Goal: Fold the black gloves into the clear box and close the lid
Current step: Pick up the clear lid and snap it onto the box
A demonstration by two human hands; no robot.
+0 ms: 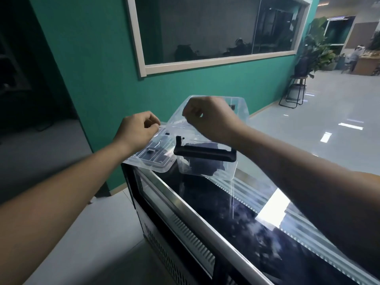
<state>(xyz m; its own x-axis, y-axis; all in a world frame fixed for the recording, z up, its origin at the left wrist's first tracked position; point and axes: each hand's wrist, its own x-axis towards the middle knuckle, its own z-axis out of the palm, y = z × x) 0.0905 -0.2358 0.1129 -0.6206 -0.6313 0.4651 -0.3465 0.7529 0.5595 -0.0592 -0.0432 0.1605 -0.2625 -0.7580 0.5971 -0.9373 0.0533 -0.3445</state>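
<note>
Head view: the clear box (pixel 205 171) sits at the far left corner of the display case's dark glass top (pixel 267 223), with the black gloves (pixel 205 163) bunched inside under a black handle (pixel 205 154). The lid (pixel 152 159), flat and fitted with small black clips, lies beside the box and overhangs the top's left edge. The left hand (pixel 137 130) pinches the lid's far edge. The right hand (pixel 209 118) is curled over the box's far side, hiding it; whether it grips the raised clear plastic (pixel 236 103) behind it cannot be told. Behind the case is a green wall (pixel 102 68) with a framed window (pixel 205 27). Further right, a stool (pixel 296 89) and a plant (pixel 316 48) stand on the glossy floor (pixel 329 140).
</note>
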